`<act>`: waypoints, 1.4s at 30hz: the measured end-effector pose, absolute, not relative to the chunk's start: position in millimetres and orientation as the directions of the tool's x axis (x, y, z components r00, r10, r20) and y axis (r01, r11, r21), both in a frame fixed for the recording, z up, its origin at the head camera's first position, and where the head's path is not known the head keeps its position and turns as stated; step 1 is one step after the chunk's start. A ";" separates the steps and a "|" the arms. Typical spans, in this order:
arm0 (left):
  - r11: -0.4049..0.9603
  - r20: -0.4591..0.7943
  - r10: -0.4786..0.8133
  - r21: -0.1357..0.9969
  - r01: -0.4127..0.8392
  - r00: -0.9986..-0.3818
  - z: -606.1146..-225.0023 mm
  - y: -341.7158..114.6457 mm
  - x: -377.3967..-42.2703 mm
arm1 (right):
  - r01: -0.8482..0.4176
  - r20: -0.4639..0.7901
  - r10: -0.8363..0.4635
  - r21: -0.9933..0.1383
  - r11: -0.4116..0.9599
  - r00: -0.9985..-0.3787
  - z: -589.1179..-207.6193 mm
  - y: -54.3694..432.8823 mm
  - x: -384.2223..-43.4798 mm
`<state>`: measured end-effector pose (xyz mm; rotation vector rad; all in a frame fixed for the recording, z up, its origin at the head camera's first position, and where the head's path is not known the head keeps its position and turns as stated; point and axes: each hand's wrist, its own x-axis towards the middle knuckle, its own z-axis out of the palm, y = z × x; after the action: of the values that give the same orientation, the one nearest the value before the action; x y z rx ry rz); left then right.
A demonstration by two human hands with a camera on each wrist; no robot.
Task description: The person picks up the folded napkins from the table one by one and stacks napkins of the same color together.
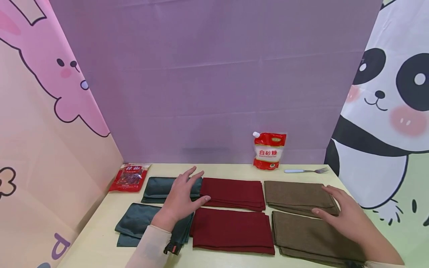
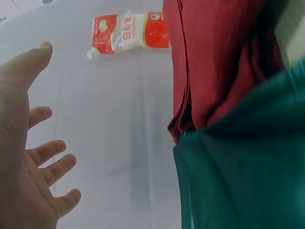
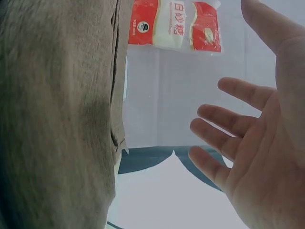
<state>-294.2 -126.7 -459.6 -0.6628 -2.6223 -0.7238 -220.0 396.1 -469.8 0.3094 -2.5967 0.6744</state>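
My left hand (image 1: 179, 199) hovers, fingers spread and holding nothing, over the folded teal cloths, one at the back (image 1: 155, 189) and one in front (image 1: 135, 221). Its thumb reaches over the edge of the back folded red cloth (image 1: 234, 193); another red cloth (image 1: 234, 229) lies in front of that. On the right, my other hand (image 1: 348, 216) is held with fingers apart over two folded brown cloths, a back one (image 1: 295, 195) and a front one (image 1: 308, 236). In the right wrist view its palm (image 3: 267, 157) shows bare beside the brown cloth (image 3: 57, 114).
A red-and-white spouted sugar pouch (image 1: 268, 152) stands at the table's back edge. Right of it lies a fork (image 1: 305, 171) with a pale handle. A red packet (image 1: 130, 178) lies at the back left. A purple backdrop (image 1: 214, 82) and printed side panels enclose the table (image 1: 94, 230).
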 end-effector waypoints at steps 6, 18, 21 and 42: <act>0.751 0.435 0.346 0.403 0.524 -0.831 -458.8 -113.8 -292.1 | -0.317 0.447 -0.095 -0.453 0.833 -0.889 -473.2 405.9 -215.1; 0.702 0.419 0.368 0.460 0.544 -0.830 -460.7 -89.1 -289.5 | -0.259 0.359 -0.078 -0.491 0.832 -0.930 -478.3 428.7 -206.6; 0.670 0.405 0.370 0.507 0.542 -0.836 -460.1 -83.3 -288.3 | -0.243 0.327 -0.077 -0.504 0.829 -0.942 -479.1 435.0 -204.6; 0.582 0.281 0.440 0.634 0.509 -0.853 -473.9 -28.2 -279.0 | -0.124 0.122 -0.069 -0.532 0.838 -0.990 -485.4 455.1 -203.1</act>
<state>-279.0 -28.2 -473.9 -0.8151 -2.7106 -1.1324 -203.1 455.1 -485.4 0.1534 -2.9169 0.8549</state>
